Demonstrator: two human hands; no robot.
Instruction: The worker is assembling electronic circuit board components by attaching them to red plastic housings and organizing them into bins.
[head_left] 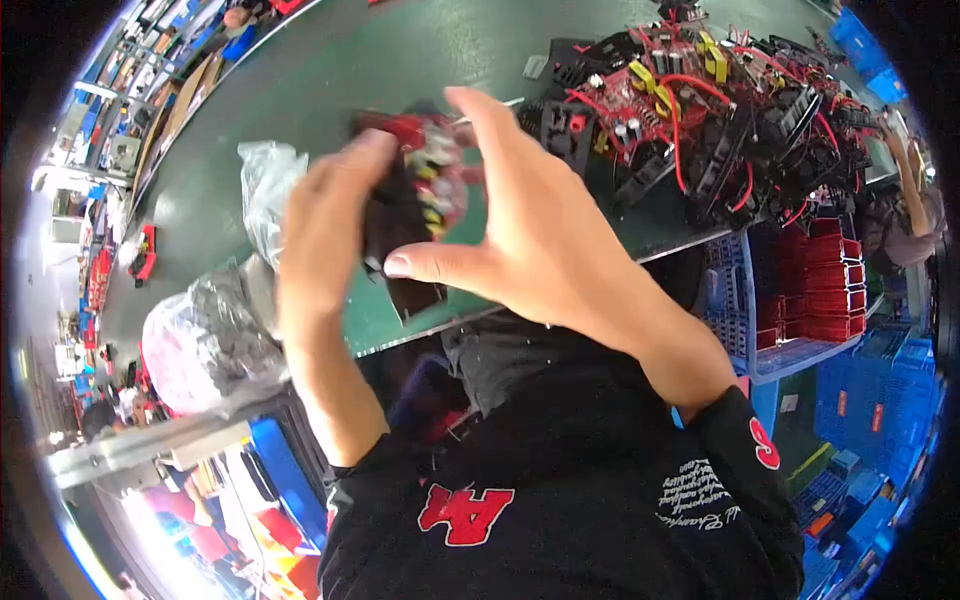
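Note:
A black plastic housing with a red circuit board and yellow parts (432, 185) is between my hands above the green table, smeared by motion. My left hand (330, 220) holds its left side, fingers curled over the upper edge. My right hand (530, 225) is on its right side, thumb and index finger spread wide. The right thumb tip overlaps the lower black part; whether it presses on it I cannot tell.
A big heap of similar black and red assemblies with wires (690, 110) lies at the right. Clear plastic bags (215, 335) are at the left. Below the right table edge stands a blue crate (735, 300) with red parts. Another person (905, 215) is at far right.

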